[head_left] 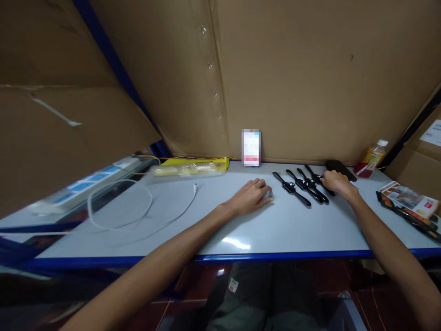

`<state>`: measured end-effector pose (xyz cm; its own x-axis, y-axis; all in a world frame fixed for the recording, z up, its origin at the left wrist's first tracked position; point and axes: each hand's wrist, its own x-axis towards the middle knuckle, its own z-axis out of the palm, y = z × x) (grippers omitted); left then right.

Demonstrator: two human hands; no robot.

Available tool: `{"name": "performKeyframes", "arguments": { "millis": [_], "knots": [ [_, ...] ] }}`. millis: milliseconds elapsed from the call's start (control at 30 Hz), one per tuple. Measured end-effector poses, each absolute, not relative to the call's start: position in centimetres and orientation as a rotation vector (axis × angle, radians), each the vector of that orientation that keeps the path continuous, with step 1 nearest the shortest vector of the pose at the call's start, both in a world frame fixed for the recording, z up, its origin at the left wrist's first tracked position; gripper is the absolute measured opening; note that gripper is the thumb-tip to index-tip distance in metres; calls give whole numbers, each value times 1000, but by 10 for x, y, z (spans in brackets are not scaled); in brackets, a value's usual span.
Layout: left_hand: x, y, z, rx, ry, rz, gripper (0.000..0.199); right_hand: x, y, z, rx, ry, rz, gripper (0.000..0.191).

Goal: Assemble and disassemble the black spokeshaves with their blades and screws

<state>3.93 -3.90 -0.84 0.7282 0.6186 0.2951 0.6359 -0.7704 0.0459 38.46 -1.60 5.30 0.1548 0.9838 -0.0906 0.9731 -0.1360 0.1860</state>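
Several black spokeshaves lie slanted in a row on the right half of the grey table (pixel 241 230). The leftmost spokeshave (pixel 291 188) is a little apart from the others, which lie close together. My right hand (pixel 338 183) is at the rightmost spokeshave (pixel 312 174), with its fingers closed at the tool's middle; the fingertips are partly hidden. To the left of the row, my left hand (pixel 251 196) rests palm down on the table, its fingers loosely bent and the thumb apart. I see nothing held in it.
A phone (pixel 251 148) leans against the cardboard wall (pixel 292 78). Behind my right hand lies a dark flat object (pixel 341 169). A bottle (pixel 375 157) and printed packets (pixel 409 202) are at the right. On the left are a white cable (pixel 151 197), yellow packaging (pixel 193 166) and a power strip (pixel 86 184).
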Motion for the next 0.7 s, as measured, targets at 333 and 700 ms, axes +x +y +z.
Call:
{"name": "performKeyframes", "arguments": {
  "millis": [333,700],
  "knots": [
    [39,-39,-7,-2879,-1052,-457,35,384,-14,50,2183,1985,44,44],
    [38,-37,-10,-2886,-1028,-493,36,385,-10,49,2202,2013,-67,41]
  ]
}}
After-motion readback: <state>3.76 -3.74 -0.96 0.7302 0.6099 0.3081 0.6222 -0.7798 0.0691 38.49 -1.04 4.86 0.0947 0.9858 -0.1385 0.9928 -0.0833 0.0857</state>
